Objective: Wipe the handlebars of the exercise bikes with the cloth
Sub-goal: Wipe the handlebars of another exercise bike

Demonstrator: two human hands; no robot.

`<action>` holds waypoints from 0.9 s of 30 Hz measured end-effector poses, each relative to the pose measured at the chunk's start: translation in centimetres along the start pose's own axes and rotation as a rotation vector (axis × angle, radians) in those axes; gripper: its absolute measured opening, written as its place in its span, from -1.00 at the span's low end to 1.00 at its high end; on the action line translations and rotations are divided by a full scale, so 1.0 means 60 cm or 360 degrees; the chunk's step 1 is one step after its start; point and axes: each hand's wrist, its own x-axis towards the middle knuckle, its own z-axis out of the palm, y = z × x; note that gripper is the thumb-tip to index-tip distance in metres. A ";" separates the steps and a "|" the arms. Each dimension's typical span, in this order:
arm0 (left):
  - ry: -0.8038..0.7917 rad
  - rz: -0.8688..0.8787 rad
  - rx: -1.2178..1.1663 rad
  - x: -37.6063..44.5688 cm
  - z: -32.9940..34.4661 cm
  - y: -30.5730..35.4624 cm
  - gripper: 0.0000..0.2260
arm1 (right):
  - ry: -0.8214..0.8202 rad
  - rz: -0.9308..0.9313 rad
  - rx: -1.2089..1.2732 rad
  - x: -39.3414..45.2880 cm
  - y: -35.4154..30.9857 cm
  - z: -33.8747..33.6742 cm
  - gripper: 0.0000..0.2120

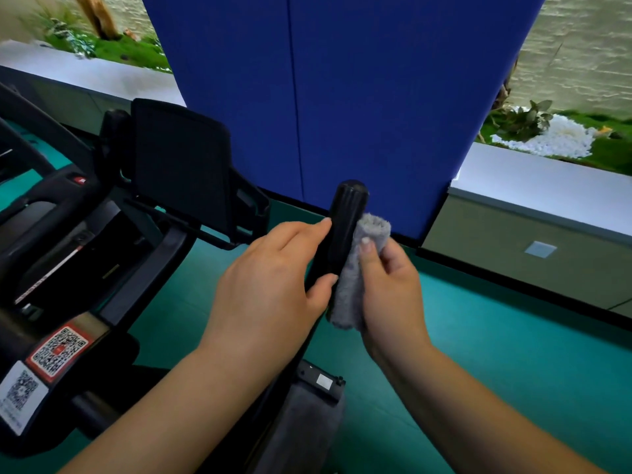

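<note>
Grey fluffy cloth (355, 275), folded, is pinched by right hand (390, 289) against smooth black cylindrical handlebar (342, 234); handlebar is gripped by left hand (270, 285), fingers curled round.

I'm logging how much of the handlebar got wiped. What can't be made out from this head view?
- Handlebar grip: its lower end is hidden by the left hand and the grey cloth.
- Grip's far side: faces away from the camera.
- Cloth: the right hand covers part of it.
- QR stickers: print too small to read.
- Bike frame: cut off by the left edge.
</note>
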 end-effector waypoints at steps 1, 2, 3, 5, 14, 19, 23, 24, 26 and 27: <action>-0.0001 -0.0001 0.0009 0.000 0.000 0.000 -0.48 | -0.0016 0.0023 0.0027 0.000 0.001 0.001 -0.80; -0.0003 0.0000 0.0018 0.001 0.001 0.000 -0.48 | -0.0032 0.0035 0.0063 0.007 -0.003 0.003 -0.79; -0.0006 0.0005 0.0026 0.002 0.001 0.000 -0.47 | -0.0051 0.0051 0.0116 0.018 -0.010 0.005 -0.78; -0.0006 0.0013 0.0027 0.003 0.000 0.000 -0.48 | -0.0097 0.0097 0.0240 0.042 -0.027 0.009 -0.77; 0.0002 0.0017 -0.0003 0.007 0.002 -0.001 -0.49 | -0.0284 0.0242 0.0466 0.035 -0.029 0.004 -0.62; -0.0011 0.0008 0.0006 0.008 -0.001 -0.002 -0.48 | -0.0227 0.0252 0.0403 0.062 -0.043 0.022 -0.55; -0.0043 0.0020 0.0015 0.005 -0.003 0.000 -0.48 | -0.0252 0.0419 0.0468 0.028 -0.013 0.012 -0.53; -0.0054 0.0024 0.0010 0.005 -0.004 0.000 -0.48 | -0.0244 0.0460 0.0474 0.020 -0.011 0.012 -0.54; -0.0058 0.0038 0.0007 0.005 -0.006 -0.002 -0.48 | -0.0228 0.0470 0.0473 0.024 -0.014 0.017 -0.53; -0.0051 0.0048 0.0011 0.005 -0.007 -0.003 -0.48 | -0.0228 0.0447 0.0490 0.033 -0.020 0.020 -0.51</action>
